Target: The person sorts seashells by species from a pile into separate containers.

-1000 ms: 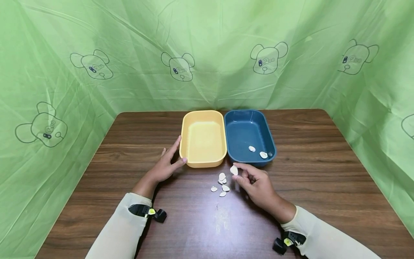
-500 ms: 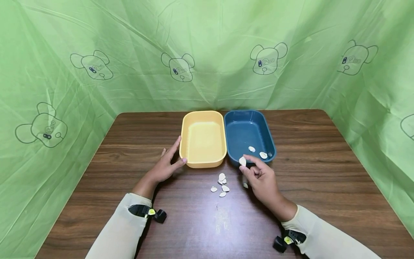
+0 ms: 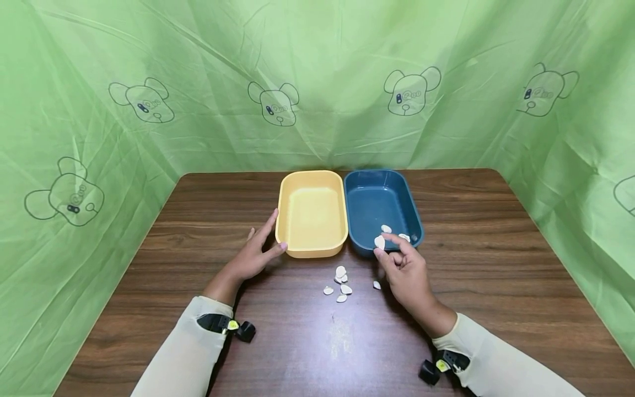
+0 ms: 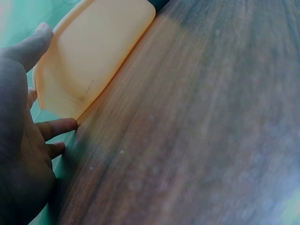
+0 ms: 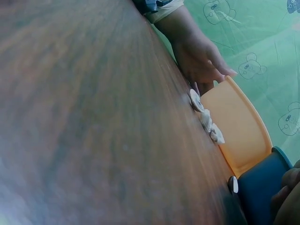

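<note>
My right hand (image 3: pixel 409 275) pinches a small white shell-like piece (image 3: pixel 379 242) between thumb and index finger, over the near rim of the blue tray (image 3: pixel 379 201). Inside that tray lie a white piece (image 3: pixel 386 228) and another (image 3: pixel 404 237), partly behind the fingers. My left hand (image 3: pixel 253 256) rests against the left side of the yellow tray (image 3: pixel 311 252), fingers fairly straight and thumb at its near-left corner. In the left wrist view, the thumb (image 4: pixel 35 44) and a finger (image 4: pixel 61 126) are by the tray's wall. The right wrist view shows only a sliver of the right hand.
Several white pieces (image 3: pixel 345 289) lie on the brown wooden table (image 3: pixel 223 204) in front of the trays. A lone piece (image 3: pixel 377 285) lies nearer the right hand. A green curtain (image 3: pixel 337 127) hangs behind the table and along its sides.
My right hand has moved right and forward with its white piece, from in front of the blue tray to over its near rim. A lone piece on the table is uncovered. The left hand stays put.
</note>
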`<state>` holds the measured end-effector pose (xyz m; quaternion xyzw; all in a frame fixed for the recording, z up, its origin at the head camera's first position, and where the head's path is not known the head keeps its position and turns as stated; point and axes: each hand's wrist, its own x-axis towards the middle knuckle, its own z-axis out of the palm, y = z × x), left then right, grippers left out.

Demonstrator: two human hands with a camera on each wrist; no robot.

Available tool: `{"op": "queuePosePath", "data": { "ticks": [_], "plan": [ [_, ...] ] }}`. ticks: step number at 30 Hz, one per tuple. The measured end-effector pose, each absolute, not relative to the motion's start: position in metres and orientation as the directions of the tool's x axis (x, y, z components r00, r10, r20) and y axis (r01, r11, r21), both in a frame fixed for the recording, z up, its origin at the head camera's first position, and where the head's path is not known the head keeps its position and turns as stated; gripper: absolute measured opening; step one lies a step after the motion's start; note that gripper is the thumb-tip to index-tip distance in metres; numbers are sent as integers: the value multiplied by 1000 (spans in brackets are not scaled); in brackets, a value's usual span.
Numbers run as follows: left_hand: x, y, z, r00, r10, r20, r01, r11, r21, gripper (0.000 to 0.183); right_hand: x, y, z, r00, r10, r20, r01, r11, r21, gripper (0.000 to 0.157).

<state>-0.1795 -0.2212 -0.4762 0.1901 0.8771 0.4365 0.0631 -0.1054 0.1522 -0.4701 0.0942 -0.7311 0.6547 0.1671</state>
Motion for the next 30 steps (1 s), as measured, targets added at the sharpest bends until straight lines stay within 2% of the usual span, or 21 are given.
{"op": "queuePosePath", "data": {
  "ticks": [12,21,30],
  "plan": [
    [-178,-221,-475,-921,387,53,275,545,792,91,-107,153,-469,-948,87,308,-294,139,-946,35],
    [-179,-222,-481,-918,383,104,301,501,811,92,-106,158,-470,-947,73,314,-300,157,-941,50],
    [-179,-221,-477,-924,379,49,268,552,790,89,-107,157,-470,-937,72,341,-328,144,-934,49]
  ]
}}
